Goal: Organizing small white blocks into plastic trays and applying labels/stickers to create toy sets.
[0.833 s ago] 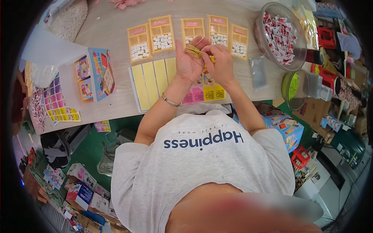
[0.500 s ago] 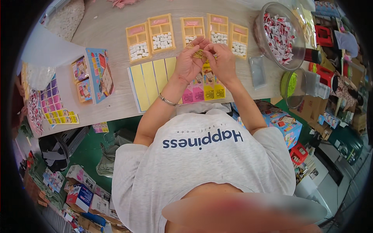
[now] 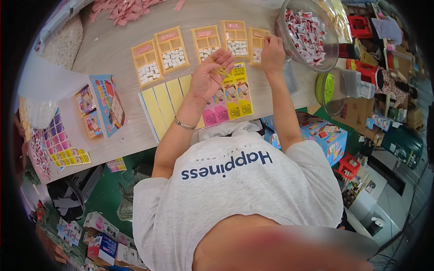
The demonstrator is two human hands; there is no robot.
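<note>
- Right hand [image 3: 273,49] now parted from left hand [image 3: 210,77], after working together over the strips a moment ago; reached out to the upper right of the rightmost tray [image 3: 257,44].
- Fingers of the right hand bunched, tips hard to make out; impossible to tell whether pinched shut or holding anything.
- Left hand half curled, palm up, around thin yellow strips [image 3: 222,71], just below the middle tray [image 3: 198,40].
- Likely meaning for the work: bundle kept by the left hand alone, handling shifted to the rightmost tray.
- On the surface [image 3: 106,52], five yellow compartment trays in an uneven row, small white pieces in the lower part of each; pink packets in the tops of the other four.
- Nearer the body, a sheet with pale yellow bands [image 3: 169,104] beside pink and yellow printed sheets [image 3: 239,90].
- To the right, a large clear bowl of red-and-white packets [image 3: 305,36], then a smaller one with bright green contents [image 3: 328,88].
- To the left, an open printed box [image 3: 108,106]; loose pink pieces [image 3: 124,11] at the far side.
- Around, green floor, red stools [image 3: 348,166] and stacked cartons [image 3: 101,248].
</note>
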